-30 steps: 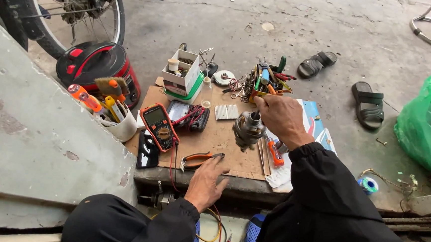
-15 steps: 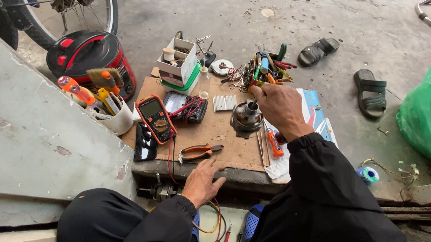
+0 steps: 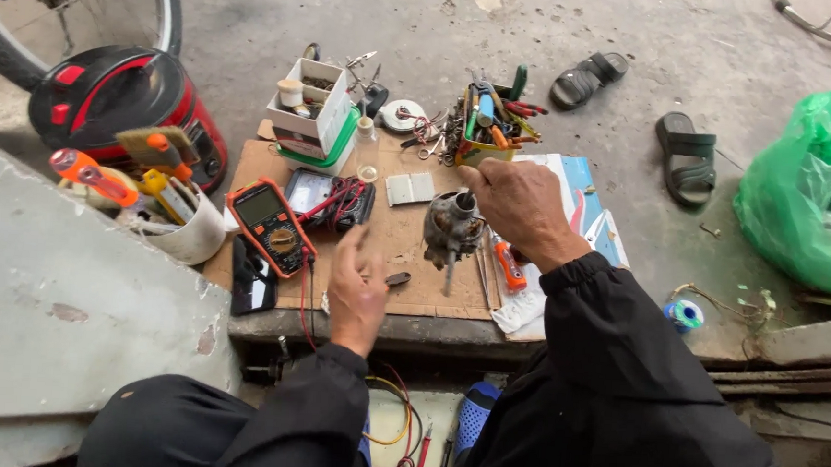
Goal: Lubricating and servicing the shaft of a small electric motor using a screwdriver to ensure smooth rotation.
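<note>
Your right hand [image 3: 523, 206] grips a small grey metal motor [image 3: 451, 228] from above, fingers closed around its top, holding it upright over the middle of the cardboard sheet [image 3: 405, 252] that covers the low table [image 3: 381, 329]. A thin shaft sticks down from the motor toward the cardboard.

Your left hand [image 3: 356, 292] is raised just above the cardboard's near edge, fingers loosely spread and gripping nothing. Just beside it lies a pair of pliers [image 3: 395, 279], mostly hidden by the hand; you cannot tell whether the hand touches them.

Left of that hand lies an orange multimeter [image 3: 271, 226], its red lead running down over the table edge, with a dark phone [image 3: 252, 279] just beside it. Behind the multimeter sits a small clear box [image 3: 314, 194] with red wires over it. A white cup [image 3: 189, 234] stuffed with screwdrivers stands at the left corner, and a red and black cooker [image 3: 126, 100] is behind it on the floor.

At the far edge stand a white box of small parts [image 3: 309, 112] and a yellow container crammed with tools [image 3: 490, 123]. An orange-handled screwdriver [image 3: 509, 265] lies under your right wrist. Two dark sandals [image 3: 686, 157] and a green plastic bag [image 3: 812, 190] lie on the concrete to the right.
</note>
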